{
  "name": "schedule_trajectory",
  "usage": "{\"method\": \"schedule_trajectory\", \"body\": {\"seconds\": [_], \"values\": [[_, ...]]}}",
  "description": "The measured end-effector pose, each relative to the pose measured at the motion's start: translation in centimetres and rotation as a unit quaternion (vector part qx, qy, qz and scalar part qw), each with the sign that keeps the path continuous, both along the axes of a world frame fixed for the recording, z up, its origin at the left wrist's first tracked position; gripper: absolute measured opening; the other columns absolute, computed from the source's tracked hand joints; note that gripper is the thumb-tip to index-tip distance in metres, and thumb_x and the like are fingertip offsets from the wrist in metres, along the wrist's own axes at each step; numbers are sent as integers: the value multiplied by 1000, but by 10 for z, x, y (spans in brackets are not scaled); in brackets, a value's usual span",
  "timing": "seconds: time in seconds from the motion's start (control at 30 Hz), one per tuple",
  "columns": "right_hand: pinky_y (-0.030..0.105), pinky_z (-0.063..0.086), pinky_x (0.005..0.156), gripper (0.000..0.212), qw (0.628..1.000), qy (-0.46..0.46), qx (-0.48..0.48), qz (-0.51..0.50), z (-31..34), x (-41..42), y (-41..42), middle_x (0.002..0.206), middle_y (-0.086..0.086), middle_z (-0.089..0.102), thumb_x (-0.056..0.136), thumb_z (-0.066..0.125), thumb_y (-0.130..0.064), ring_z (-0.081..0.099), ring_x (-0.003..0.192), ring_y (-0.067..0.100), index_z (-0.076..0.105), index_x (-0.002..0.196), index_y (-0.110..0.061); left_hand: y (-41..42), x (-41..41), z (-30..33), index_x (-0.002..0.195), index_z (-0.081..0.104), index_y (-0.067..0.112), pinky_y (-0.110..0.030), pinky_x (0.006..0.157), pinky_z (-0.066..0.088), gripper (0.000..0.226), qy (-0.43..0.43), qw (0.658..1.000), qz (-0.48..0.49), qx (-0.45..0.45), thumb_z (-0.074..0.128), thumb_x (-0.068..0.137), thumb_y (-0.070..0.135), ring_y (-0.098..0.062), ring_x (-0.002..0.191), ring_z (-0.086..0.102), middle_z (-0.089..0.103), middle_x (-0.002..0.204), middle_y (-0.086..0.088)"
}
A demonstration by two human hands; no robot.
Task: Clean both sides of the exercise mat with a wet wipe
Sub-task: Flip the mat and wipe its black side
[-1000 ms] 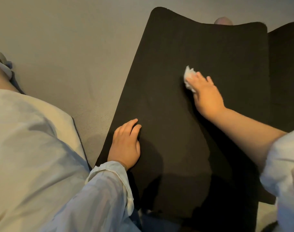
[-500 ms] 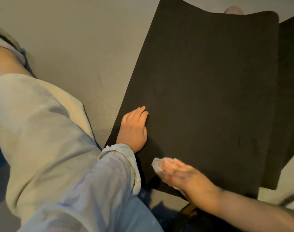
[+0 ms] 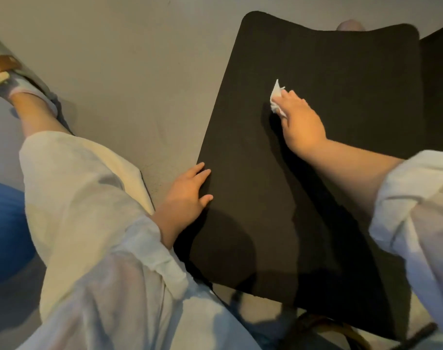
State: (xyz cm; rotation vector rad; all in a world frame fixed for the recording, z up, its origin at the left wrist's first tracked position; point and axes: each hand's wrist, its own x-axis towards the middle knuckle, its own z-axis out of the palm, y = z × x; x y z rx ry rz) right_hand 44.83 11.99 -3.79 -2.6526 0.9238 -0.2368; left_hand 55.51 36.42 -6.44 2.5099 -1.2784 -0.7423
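The right hand (image 3: 301, 122) presses a crumpled wet wipe (image 3: 276, 98) onto the black mat (image 3: 316, 198). The left hand (image 3: 187, 195), fingers straight, rests flat on the mat's left edge.

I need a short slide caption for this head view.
Right hand presses a wet wipe on the black mat; left hand steadies its edge.

Prob. home: bare grey floor (image 3: 129, 79), mat (image 3: 316, 185).

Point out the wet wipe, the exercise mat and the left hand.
wet wipe (image 3: 276, 97), head view, on the white crumpled part ahead of the fingers.
exercise mat (image 3: 341, 61), head view, on its bare black surface.
left hand (image 3: 187, 190), head view, on the back of the hand.
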Motion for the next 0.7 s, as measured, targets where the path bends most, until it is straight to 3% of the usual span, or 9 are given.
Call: {"method": "schedule_trajectory", "body": {"seconds": [0.1,0.23,0.37,0.47,0.63,0.7], "values": [[46,25,111,46,998,58,24,4,-21,16,8,146,12,35,95,34,-3,32,134,33,44,138,-18,0,-3,-4,148,27,21,-29,117,12,62,24,999,32,-29,57,93,20,-15,143,17,16,157,7],[39,26,109,52,988,44,24,143,-45,-8,76,147,11,35,92,45,-3,41,128,29,38,143,-13,0,-1,-6,148,28,21,-28,117,10,58,44,999,26,-16,51,95,12,-15,144,15,15,157,8],[46,39,100,44,946,20,31,322,-58,-63,144,127,15,60,79,62,-6,58,116,31,62,123,-12,-4,-4,-8,146,33,16,-26,115,10,55,6,1000,19,-18,50,94,9,-20,143,17,18,156,2],[43,47,98,40,901,18,96,422,-63,-101,185,126,12,61,82,59,-7,57,117,26,61,121,-14,-5,-13,-8,145,34,13,-31,117,14,55,-26,999,28,-31,51,93,11,-24,141,19,21,155,-3],[27,30,111,39,870,-24,249,426,-46,-128,193,130,10,59,84,60,4,46,127,14,61,122,-6,-2,-30,-4,146,34,19,-35,118,13,54,-89,994,-34,-54,52,95,19,-21,143,16,20,155,-2],[31,31,111,39,883,-26,221,414,-31,-128,178,132,11,58,87,56,-1,45,126,14,58,125,-6,-1,-38,-1,147,32,19,-35,116,12,57,-99,987,-111,-56,53,94,26,-23,143,16,17,156,-4]]}}
